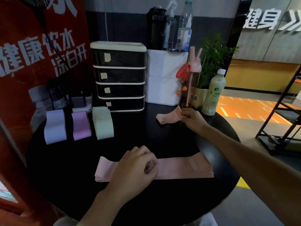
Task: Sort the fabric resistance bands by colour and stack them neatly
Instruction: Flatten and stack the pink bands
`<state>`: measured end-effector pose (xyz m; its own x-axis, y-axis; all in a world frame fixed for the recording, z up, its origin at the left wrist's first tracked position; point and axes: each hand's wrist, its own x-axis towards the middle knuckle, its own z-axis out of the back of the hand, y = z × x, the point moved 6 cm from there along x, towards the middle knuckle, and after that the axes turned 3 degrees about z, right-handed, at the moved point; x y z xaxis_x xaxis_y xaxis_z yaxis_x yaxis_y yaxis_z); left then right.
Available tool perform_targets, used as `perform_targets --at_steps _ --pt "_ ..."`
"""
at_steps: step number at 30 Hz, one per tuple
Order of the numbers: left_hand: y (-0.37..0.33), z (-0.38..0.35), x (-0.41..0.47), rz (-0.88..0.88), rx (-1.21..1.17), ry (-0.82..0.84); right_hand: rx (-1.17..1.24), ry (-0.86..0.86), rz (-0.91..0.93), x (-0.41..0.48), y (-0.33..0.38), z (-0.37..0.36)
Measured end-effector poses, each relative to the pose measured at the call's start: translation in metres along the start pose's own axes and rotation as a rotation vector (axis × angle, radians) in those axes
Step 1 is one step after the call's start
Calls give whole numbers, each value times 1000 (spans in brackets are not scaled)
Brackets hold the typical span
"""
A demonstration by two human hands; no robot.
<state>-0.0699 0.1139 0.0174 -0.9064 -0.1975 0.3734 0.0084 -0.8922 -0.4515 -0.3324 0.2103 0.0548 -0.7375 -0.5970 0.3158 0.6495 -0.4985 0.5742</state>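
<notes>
1. Lilac stack (55, 126): far left of the table (146, 132), edges fairly square.
2. Purple stack (81, 125): just beside it, apart.
3. Mint stack (102, 123): next along, in front of the drawers (119, 75); its far end is a little stepped.
4. Left hand (135, 167): fingers curled in, resting on the pink stack. I cannot tell whether they pinch a layer or only press.
5. Pink stack (184, 167): lies crosswise at the near edge, well apart from the other three. Its ends are slightly fanned.
6. Loose band (169, 115): pink, lying twisted at the far right of the table, near the bottles.
7. Right hand (193, 118): arm stretched out, fingertips pinched together on the band's right end.

Step in hand, as I judge it: bring the last pink band to its pile. To do it well, I should lift it clear so that it hangs untwisted. I keep my left hand pressing so the pile does not slide. Then I lay the band end to end on top, match the edges and smooth it flat. The fanned ends want squaring afterwards.
</notes>
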Motion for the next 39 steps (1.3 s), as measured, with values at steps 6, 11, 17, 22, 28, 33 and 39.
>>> perform_targets --at_steps 6,11,17,22,28,33,39 --pt "-6 8 -3 -23 52 -128 87 -34 119 -25 43 23" --pt "-23 47 18 -51 18 -309 175 -102 277 -47 85 49" --pt "-45 101 69 -24 -264 -387 181 -95 424 -68 127 74" --pt "-51 109 97 45 -442 -288 247 -91 496 -85 150 96" --pt "-63 114 97 3 -603 -293 330 -165 449 -90 162 113" --pt "-75 123 96 -39 -645 -305 305 -210 412 -84 177 117" --pt "-58 85 79 92 -800 -70 401 -345 389 -79 186 125"
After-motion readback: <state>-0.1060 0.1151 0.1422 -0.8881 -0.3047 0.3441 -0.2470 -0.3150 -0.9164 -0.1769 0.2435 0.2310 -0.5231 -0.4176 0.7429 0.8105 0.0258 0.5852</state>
